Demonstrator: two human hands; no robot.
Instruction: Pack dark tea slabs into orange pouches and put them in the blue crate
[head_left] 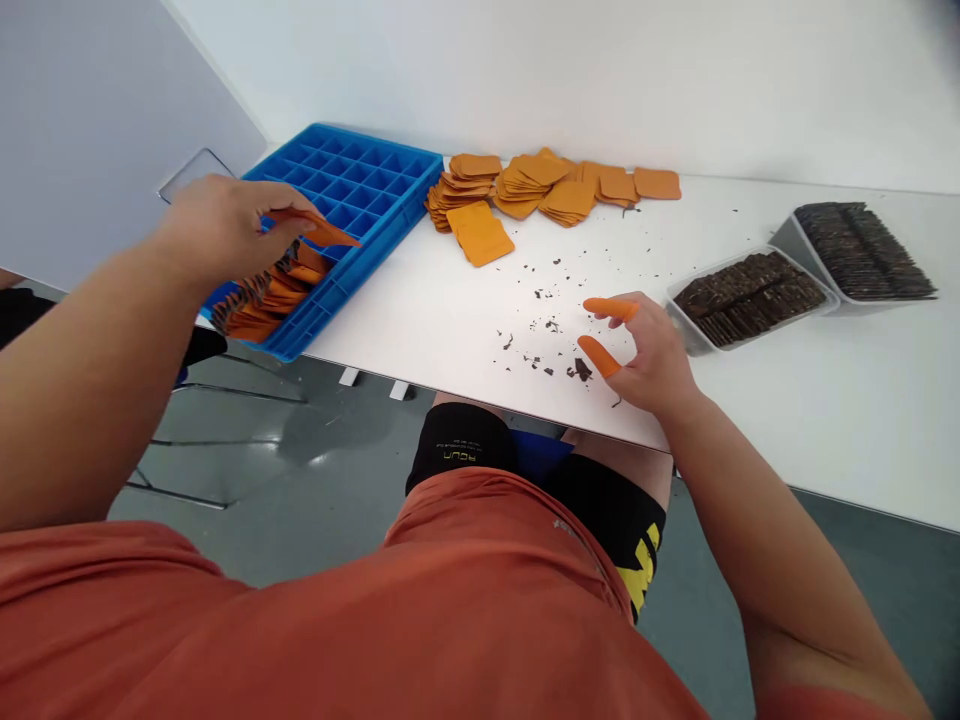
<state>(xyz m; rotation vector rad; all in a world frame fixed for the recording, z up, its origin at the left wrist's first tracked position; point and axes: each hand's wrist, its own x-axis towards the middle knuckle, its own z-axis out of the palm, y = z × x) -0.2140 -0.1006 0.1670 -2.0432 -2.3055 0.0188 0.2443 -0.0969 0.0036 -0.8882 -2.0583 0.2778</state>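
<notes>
My left hand (229, 225) pinches an orange pouch (334, 236) above the near side of the blue compartment tray (352, 290). Beneath it, several filled orange pouches (259, 310) with dark contents at their mouths stand packed in the tray's near compartments. My right hand (637, 345) hovers over the white table with thumb and fingers apart and nothing between them. Orange finger cots (598, 355) cover its thumb and at least one finger. Around its fingertips lie dark crumbs and a larger dark flake (582, 370).
Several flat orange pouches (555, 185) lie in stacks along the wall. At the right, two clear plastic tubs (694, 340) hold rows of dark pressed slabs (750, 295). The table's front edge (480, 395) runs just above my legs. Metal chair legs (240, 393) stand below left.
</notes>
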